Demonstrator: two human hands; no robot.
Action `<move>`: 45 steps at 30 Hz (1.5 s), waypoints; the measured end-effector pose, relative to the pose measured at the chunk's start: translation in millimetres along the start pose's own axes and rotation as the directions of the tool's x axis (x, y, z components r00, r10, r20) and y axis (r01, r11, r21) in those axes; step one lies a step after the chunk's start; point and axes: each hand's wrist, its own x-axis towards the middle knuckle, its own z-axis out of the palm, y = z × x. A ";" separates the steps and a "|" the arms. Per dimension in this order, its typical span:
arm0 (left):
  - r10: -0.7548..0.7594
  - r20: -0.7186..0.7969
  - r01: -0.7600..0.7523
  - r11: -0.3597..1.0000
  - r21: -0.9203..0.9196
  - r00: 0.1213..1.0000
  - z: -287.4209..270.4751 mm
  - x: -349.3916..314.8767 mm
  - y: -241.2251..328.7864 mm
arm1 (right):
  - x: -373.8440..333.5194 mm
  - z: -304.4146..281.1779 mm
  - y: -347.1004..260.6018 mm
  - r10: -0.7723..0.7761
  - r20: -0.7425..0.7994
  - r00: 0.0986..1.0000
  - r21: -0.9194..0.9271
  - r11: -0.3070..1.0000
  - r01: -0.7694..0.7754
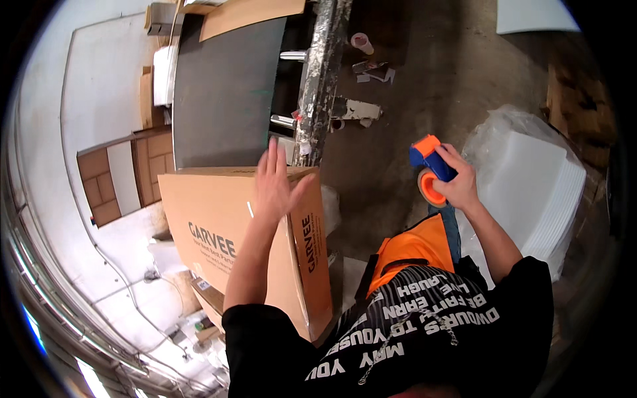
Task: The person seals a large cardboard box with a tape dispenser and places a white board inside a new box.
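A large brown cardboard box (199, 205) with dark print stands on my left, with clear tape along its edge. My left hand (273, 186) is over the box's upper edge, fingers stretched out and thumb apart, holding nothing; whether the palm touches the cardboard I cannot tell. Off to the right, away from the box, my right hand (459, 180) grips a blue and orange tape dispenser (432, 159). An orange-cored roll sits at its lower end.
Beyond the box runs a dark conveyor belt (222, 93) with a worn metal side rail (317, 73). White foam sheets (531, 186) in clear plastic stand at right. A tape roll (361, 43) and scraps lie on the concrete floor (438, 66).
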 end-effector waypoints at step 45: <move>-0.557 -0.081 0.540 0.826 -0.165 0.827 37.4 -83.2 23.3 | 212.3 265.5 -92.3 -0.098 0.976 -0.195 0.059 0.978 -0.200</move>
